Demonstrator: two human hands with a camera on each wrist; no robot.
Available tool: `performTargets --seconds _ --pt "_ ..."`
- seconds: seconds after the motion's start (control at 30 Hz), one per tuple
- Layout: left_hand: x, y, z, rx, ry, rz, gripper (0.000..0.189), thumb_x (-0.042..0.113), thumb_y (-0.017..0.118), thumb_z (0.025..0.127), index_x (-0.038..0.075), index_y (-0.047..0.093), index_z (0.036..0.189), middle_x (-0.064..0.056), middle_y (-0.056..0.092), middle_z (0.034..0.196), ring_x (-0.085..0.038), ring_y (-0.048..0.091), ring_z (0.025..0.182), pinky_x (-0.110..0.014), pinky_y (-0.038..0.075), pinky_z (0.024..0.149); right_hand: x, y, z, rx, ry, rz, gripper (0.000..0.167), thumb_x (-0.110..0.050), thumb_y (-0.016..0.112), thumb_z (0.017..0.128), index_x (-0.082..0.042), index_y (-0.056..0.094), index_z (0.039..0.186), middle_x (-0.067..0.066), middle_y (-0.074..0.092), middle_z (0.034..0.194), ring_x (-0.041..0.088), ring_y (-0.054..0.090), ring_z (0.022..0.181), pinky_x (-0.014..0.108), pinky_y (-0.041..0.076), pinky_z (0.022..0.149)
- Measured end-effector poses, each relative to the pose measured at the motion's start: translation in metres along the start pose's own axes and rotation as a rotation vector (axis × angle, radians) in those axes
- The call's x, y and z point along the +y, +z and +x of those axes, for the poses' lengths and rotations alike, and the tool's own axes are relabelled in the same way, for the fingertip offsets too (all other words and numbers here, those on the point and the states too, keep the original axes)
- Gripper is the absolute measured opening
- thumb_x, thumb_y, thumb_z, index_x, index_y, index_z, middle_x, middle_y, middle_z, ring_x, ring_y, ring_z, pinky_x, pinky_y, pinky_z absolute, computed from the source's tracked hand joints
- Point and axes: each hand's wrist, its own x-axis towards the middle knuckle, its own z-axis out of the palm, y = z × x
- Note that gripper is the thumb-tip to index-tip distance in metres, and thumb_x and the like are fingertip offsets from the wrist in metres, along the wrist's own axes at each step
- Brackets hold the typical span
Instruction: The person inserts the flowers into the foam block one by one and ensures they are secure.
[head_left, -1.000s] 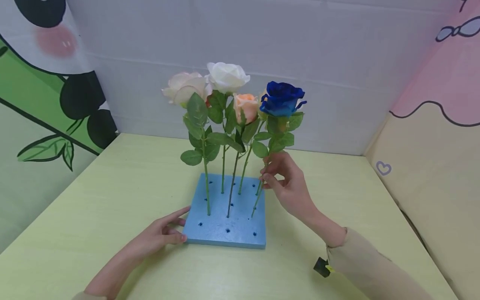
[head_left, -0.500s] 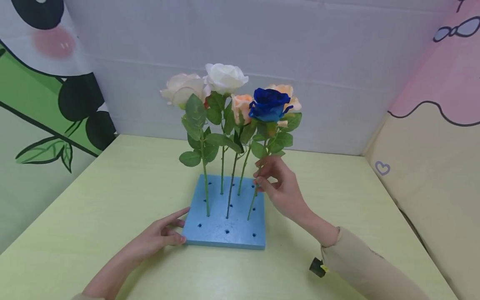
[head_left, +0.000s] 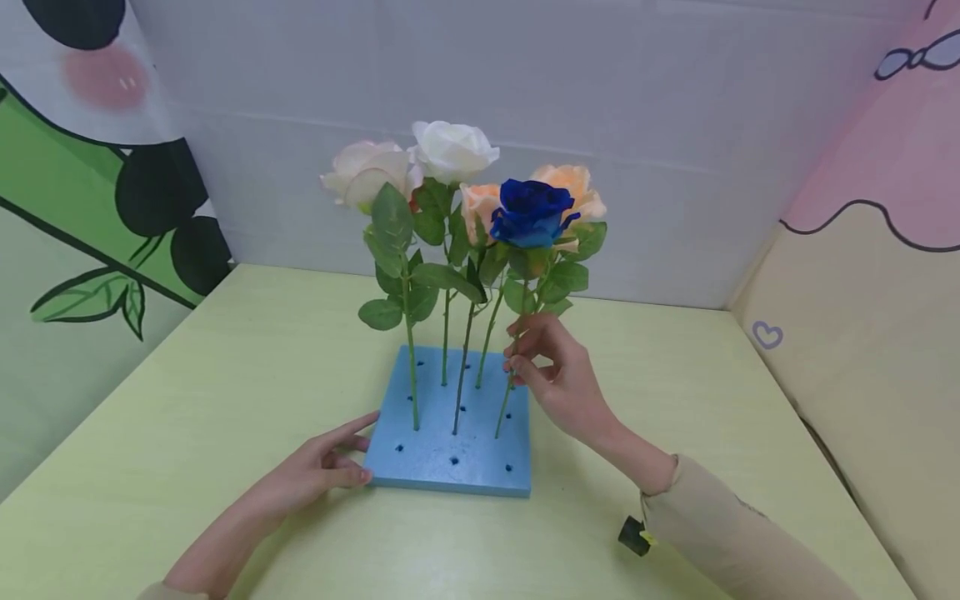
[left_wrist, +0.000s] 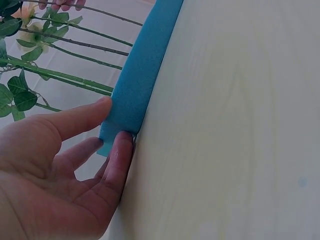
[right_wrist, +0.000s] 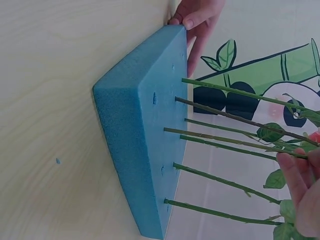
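My right hand [head_left: 558, 379] pinches the stem of a blue rose [head_left: 532, 212] between thumb and fingers. In the right wrist view the lower end of that stem [right_wrist: 225, 139] meets the top face of a light-blue foam block [right_wrist: 120, 130] with rows of holes. My left hand [head_left: 318, 467] touches the block's left side near its front corner, and in the left wrist view the thumb and fingertips lie against the block [left_wrist: 135, 80]. A white rose [head_left: 453, 152], a pale pink rose [head_left: 367, 175] and two peach roses stand in the block on green or brown stems.
The block stands on a pale wooden table [head_left: 225, 367]. Behind is a grey-white cloth wall [head_left: 660, 167], with painted cartoon panels at both sides. A small black object [head_left: 635, 536] is at the right sleeve. Leaves [head_left: 566, 279] crowd together above the right hand.
The blue rose has moved left with my right hand, its head shifting left and lower, so a peach rose behind shows more. The left hand stays at the block.
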Motion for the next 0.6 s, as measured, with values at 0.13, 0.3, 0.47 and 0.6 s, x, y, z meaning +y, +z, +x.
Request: performTargets --seconds 0.13,0.3,0.47,0.6 --pt "0.000 -0.001 0.000 -0.008 0.015 0.004 0.079 0.022 0.072 0.090 0.016 0.029 0.157 -0.019 0.052 0.133 -0.017 0.058 0.092 -0.026 0.044 0.080 0.000 0.001 0.000 -0.010 -0.004 -0.012 0.030 0.009 0.057 0.093 -0.002 0.052 0.120 0.022 0.064 0.096 0.010 0.067 0.082 0.035 0.060 0.067" --pt "0.001 0.000 0.000 -0.023 0.042 -0.003 0.080 0.021 0.071 0.090 0.014 0.028 0.157 -0.022 0.052 0.133 -0.017 0.058 0.091 -0.025 0.045 0.080 0.003 0.003 -0.003 -0.014 0.004 -0.015 0.030 0.009 0.058 0.093 -0.003 0.052 0.120 0.019 0.065 0.095 0.011 0.067 0.081 0.035 0.060 0.066" --pt "0.001 -0.001 -0.001 -0.022 0.036 -0.011 0.080 0.019 0.072 0.090 0.014 0.028 0.157 -0.023 0.052 0.134 -0.017 0.059 0.092 -0.025 0.047 0.081 0.009 0.006 -0.007 -0.018 0.008 -0.026 0.030 0.009 0.057 0.093 -0.004 0.053 0.119 0.016 0.065 0.094 0.010 0.066 0.081 0.039 0.060 0.066" --pt "0.001 -0.001 -0.001 -0.017 0.032 -0.013 0.080 0.020 0.072 0.090 0.014 0.029 0.157 -0.023 0.052 0.133 -0.016 0.059 0.092 -0.025 0.047 0.080 0.012 0.008 -0.009 -0.017 0.007 -0.036 0.030 0.009 0.057 0.093 -0.005 0.052 0.120 0.016 0.065 0.094 0.013 0.067 0.081 0.037 0.060 0.066"
